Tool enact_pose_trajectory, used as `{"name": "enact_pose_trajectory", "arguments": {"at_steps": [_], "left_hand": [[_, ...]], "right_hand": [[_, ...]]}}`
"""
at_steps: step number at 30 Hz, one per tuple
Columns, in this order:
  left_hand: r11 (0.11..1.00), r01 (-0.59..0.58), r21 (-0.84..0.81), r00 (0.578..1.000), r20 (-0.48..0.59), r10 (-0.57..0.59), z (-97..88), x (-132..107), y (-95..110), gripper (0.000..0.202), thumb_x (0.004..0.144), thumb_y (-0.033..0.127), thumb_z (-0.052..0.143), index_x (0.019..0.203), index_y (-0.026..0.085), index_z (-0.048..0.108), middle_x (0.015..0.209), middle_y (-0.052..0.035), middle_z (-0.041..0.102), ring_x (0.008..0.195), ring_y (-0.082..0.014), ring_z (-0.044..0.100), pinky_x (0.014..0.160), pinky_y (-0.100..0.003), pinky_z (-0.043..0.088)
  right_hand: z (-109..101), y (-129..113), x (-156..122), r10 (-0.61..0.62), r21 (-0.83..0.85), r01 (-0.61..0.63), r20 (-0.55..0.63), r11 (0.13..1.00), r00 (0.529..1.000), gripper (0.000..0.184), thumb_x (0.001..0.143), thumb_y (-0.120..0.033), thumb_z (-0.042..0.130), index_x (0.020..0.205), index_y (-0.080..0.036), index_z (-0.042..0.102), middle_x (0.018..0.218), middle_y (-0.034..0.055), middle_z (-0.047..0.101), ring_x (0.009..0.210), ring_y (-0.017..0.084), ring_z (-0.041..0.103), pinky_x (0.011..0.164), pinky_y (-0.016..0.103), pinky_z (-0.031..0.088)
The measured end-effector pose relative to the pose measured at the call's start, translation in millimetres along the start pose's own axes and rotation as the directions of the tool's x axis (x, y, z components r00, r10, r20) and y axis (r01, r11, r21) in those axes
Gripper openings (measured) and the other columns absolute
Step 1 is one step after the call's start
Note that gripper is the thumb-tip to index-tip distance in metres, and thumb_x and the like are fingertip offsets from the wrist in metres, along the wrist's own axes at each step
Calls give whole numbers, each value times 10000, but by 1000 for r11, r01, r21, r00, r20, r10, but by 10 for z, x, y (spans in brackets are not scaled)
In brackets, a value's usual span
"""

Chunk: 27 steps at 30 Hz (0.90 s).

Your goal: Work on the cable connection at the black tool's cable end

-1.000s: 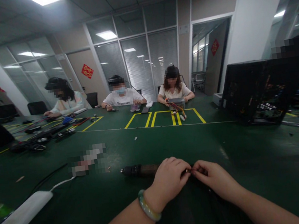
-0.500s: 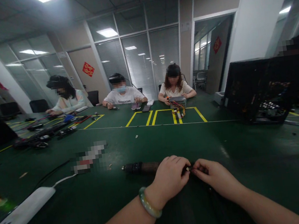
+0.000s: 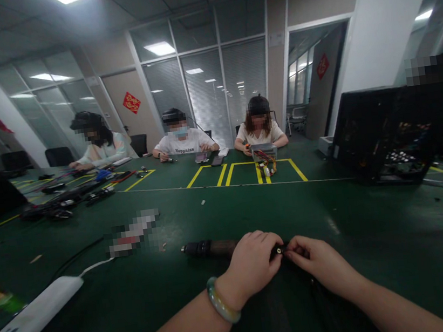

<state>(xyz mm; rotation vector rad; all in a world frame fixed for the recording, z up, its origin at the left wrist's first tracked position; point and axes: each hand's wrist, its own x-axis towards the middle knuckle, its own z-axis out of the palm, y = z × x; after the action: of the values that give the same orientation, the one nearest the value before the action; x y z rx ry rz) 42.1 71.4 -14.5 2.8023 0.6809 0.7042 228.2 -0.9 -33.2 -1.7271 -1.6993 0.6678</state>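
My left hand (image 3: 254, 262), with a green bangle on its wrist, is curled round a dark cylindrical tool (image 3: 210, 248) that lies on the green table (image 3: 227, 209). The tool's dark end sticks out to the left of the hand. My right hand (image 3: 318, 262) meets the left one at the tool's other end, its thumb and fingers pinched on a small part (image 3: 280, 250) there. I cannot make out what that small part is. Both hands rest low on the table, near its front edge.
A white power strip (image 3: 26, 325) with a cable lies at the front left. A black open computer case (image 3: 389, 136) stands at the right. Three people sit at the far side with tools and cables (image 3: 264, 163) before them. Yellow tape lines mark the table.
The hands have barely moved and stay joined at the tool's end; the view has risen a little over the last second.
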Motion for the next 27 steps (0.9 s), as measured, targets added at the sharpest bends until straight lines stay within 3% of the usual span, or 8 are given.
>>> {"name": "enact_pose_trajectory", "arguments": {"at_steps": [8,27], "left_hand": [[1000,-18,7,1000,2,18,1,5,3,95,869,204,582,961,214,601,999,-2,639,960,-170,559,877,-327,422],[999,-22,-23,1000,2,22,23,0,-22,118,860,189,565,968,215,604,1008,-11,640,960,-182,556,877,-338,416]], "right_hand": [[-2,9,-6,3,3,-3,4,1000,1000,184,889,-355,518,878,-230,653,763,-11,679,675,151,602,586,231,378],[13,29,7,1,7,-1,-1,1000,1000,193,883,-376,524,877,-232,653,771,-11,682,695,158,613,595,230,385]]}}
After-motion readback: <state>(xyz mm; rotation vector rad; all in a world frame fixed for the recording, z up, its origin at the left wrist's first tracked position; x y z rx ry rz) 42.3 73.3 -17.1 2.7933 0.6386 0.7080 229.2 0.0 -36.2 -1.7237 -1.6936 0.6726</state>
